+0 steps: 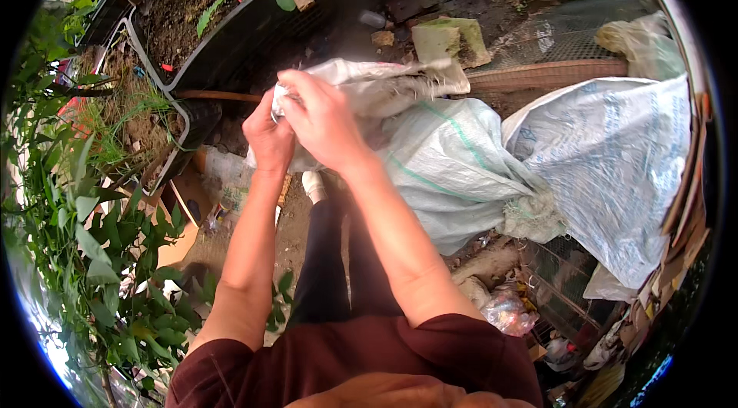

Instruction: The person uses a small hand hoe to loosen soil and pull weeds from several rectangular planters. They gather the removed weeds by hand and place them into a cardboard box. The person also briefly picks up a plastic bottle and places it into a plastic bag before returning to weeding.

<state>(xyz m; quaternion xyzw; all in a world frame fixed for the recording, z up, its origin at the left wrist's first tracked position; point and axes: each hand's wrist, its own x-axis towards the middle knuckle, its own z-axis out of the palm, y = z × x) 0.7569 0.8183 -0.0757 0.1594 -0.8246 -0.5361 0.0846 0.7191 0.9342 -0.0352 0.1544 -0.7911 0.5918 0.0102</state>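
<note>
My left hand (268,134) and my right hand (323,117) meet in front of me, both closed on a small bunch of white material (279,101). Whether this bunch belongs to the white sack behind it cannot be told, since my fingers cover most of it. That white sack (357,72), dirty and frayed along its right end, spreads behind and under my hands. To its right bulges a full white woven sack (444,160) with green stripes, gathered at its right end. Some blur softens my fingers.
Black planters (222,39) with soil and plants stand at the upper left. A blue-printed white sheet (605,160) lies at the right, beside stacked cardboard (686,218). Leafy branches (98,269) crowd the left. A broken pale block (450,42) rests on the ground beyond.
</note>
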